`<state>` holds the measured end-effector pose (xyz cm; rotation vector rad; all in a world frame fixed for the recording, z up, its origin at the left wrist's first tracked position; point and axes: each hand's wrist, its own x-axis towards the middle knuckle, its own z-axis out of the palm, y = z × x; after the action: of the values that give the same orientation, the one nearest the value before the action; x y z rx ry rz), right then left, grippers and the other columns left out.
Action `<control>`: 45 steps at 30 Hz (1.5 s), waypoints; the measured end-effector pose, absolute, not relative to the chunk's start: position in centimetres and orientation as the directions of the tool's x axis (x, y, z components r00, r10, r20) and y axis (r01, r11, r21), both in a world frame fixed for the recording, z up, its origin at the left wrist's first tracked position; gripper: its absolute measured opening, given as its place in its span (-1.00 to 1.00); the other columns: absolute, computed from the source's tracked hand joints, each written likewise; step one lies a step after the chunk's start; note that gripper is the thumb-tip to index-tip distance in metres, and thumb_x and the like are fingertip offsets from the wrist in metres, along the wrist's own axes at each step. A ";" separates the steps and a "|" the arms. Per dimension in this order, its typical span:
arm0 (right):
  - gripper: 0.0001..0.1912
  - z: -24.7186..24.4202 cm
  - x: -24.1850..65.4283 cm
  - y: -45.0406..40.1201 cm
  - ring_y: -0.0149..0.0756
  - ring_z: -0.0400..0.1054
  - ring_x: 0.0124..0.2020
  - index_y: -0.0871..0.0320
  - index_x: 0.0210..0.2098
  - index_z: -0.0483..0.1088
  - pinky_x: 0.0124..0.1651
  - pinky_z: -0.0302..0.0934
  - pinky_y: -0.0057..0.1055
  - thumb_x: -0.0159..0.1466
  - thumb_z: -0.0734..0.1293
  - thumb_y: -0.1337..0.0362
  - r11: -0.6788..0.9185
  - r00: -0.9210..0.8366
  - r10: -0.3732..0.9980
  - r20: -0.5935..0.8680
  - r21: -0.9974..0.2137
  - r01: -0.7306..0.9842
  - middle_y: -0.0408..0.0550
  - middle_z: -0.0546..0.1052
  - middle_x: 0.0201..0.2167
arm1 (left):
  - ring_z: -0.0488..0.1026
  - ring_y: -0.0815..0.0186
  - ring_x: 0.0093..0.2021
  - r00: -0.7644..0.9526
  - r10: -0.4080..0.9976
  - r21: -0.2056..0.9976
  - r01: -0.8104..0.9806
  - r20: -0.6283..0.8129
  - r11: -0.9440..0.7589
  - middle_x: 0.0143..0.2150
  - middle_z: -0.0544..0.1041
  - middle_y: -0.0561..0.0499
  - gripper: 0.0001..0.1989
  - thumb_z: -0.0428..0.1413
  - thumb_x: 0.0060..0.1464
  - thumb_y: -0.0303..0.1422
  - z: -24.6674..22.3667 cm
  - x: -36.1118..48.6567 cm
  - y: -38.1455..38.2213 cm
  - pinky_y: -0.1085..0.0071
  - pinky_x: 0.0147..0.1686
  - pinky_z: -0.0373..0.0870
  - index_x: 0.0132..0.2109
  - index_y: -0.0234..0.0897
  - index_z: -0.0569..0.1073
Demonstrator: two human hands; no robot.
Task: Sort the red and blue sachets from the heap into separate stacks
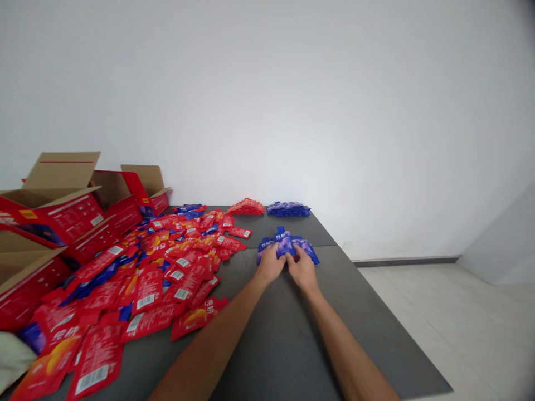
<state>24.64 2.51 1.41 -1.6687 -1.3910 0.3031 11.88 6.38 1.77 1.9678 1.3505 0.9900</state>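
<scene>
Through the head camera I have my left grip (pixel 271 265) and my right grip (pixel 303 269), both bare hands, side by side over the dark grey tabletop (pixel 284 345). The flat blue-purple foil pouch with pale lettering (pixel 284 241) lies just beyond them, its lower corners at my fingertips and its narrow neck toward the tabletop's far edge. Thumbs and fingers stand narrow on either side, touching the pouch; whether they truly pinch it, I cannot tell. It overlaps two matching blue-purple pouches, the left one (pixel 264 244) partly behind my left fingers and the right one (pixel 308 248) beyond my right fingers. All three lie near the tabletop's right edge, across its seam. At the far edge I see a layered stack of red-orange pouches (pixel 246 207) and, close to the far right corner, a stack of blue pouches (pixel 288 209). Leftward spreads a loose heap of mostly red pouches (pixel 184 267), with open red cardboard boxes (pixel 75 217) beyond.
</scene>
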 end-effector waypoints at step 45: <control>-0.65 1.4 7.6 2.3 0.08 0.08 0.19 0.04 -0.03 0.53 0.10 0.13 -0.07 0.23 0.26 0.30 0.219 -0.003 0.882 0.471 -0.405 0.888 0.01 0.35 0.21 | 0.12 -0.04 0.26 -0.036 0.942 0.322 0.943 0.335 -0.079 0.18 0.34 -0.27 -0.61 0.04 0.14 -0.32 4.3 -4.6 1.4 0.04 0.19 0.11 0.10 -0.31 0.41</control>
<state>7.57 2.26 1.42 -1.6352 -1.8529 -0.0113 -4.59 1.44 4.32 2.1840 2.1344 0.7523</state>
